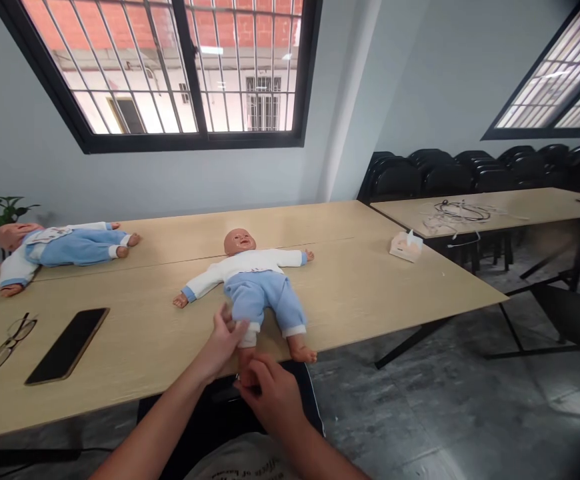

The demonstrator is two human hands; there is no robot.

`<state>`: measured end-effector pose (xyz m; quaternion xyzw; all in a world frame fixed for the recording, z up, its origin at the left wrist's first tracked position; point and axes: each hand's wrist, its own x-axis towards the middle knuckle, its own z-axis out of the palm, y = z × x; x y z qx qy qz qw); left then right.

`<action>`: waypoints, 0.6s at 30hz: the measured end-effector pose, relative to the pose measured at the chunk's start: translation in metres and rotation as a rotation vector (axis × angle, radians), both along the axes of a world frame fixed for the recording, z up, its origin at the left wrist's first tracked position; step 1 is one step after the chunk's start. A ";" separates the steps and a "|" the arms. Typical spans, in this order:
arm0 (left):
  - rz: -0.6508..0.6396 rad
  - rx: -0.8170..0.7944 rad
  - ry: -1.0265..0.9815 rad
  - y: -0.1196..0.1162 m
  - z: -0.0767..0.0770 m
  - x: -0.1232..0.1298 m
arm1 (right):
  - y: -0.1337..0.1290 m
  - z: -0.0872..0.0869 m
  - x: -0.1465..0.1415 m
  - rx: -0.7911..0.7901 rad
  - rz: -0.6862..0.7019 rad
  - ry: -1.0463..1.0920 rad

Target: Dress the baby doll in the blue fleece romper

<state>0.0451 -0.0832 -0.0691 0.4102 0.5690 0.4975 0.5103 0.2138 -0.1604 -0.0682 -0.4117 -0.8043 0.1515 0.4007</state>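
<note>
A baby doll (265, 293) in a white top and light blue trousers lies on its back on the table, head toward the window and feet at the near edge. My left hand (224, 340) is closed at the doll's trouser leg, just above the white cuff. Lower down, my right hand (275, 393) has its fingers curled round the doll's foot (247, 360), which they partly cover. The doll's other foot (303, 350) is bare and pokes past the table edge. Both arms of the doll are spread out sideways.
A second doll (77, 245) in similar clothes lies at the far left. Glasses (3, 350) and a black phone (67, 345) rest on the near left of the table (160, 353). A tissue box (406, 247) stands on the right. Cables (457, 212) lie on another table.
</note>
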 end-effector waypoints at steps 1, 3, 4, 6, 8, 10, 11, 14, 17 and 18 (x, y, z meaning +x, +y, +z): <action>-0.042 -0.003 -0.025 -0.009 0.002 0.003 | -0.002 0.001 -0.007 -0.003 0.036 -0.026; -0.051 0.018 -0.003 -0.019 0.007 -0.002 | -0.002 0.008 -0.013 0.001 0.102 -0.046; -0.032 0.028 0.022 -0.020 0.009 -0.009 | 0.001 0.014 -0.011 0.011 0.125 -0.031; 0.003 0.052 0.073 -0.017 0.013 -0.031 | 0.016 0.027 -0.001 0.045 0.109 0.055; -0.008 0.072 0.131 -0.011 0.015 -0.057 | 0.043 0.036 0.013 0.057 -0.001 0.186; 0.000 0.086 0.223 -0.006 0.016 -0.080 | 0.077 0.036 0.020 -0.013 -0.151 0.322; 0.020 0.093 0.284 -0.004 0.015 -0.088 | 0.094 0.032 0.019 -0.093 -0.221 0.394; 0.119 0.139 0.503 -0.006 0.015 -0.095 | 0.132 0.016 -0.003 -0.464 -0.272 0.650; 0.281 0.287 0.772 -0.025 0.018 -0.077 | 0.145 0.002 -0.031 -0.780 -0.167 0.904; 0.326 0.353 0.849 -0.034 0.019 -0.068 | 0.145 0.000 -0.038 -0.821 -0.138 0.949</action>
